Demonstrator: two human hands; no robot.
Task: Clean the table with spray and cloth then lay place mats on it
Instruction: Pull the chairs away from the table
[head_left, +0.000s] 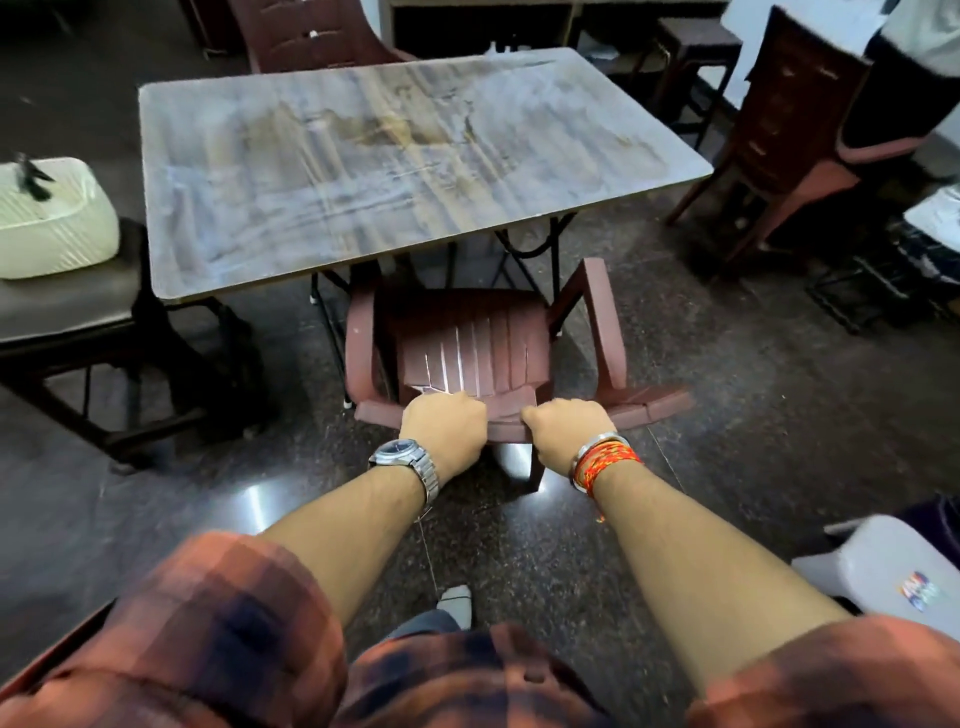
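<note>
Maroon plastic chair (483, 343) sits tucked under the near edge of the smeared worktop (405, 156); left hand (445, 430) and right hand (566, 434) are both closed around its backrest top.

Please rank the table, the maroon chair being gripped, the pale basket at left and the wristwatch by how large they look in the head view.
1. Table
2. Maroon chair, gripped by the left hand and right hand
3. Pale basket, partly cut off by the frame edge
4. Wristwatch
</note>
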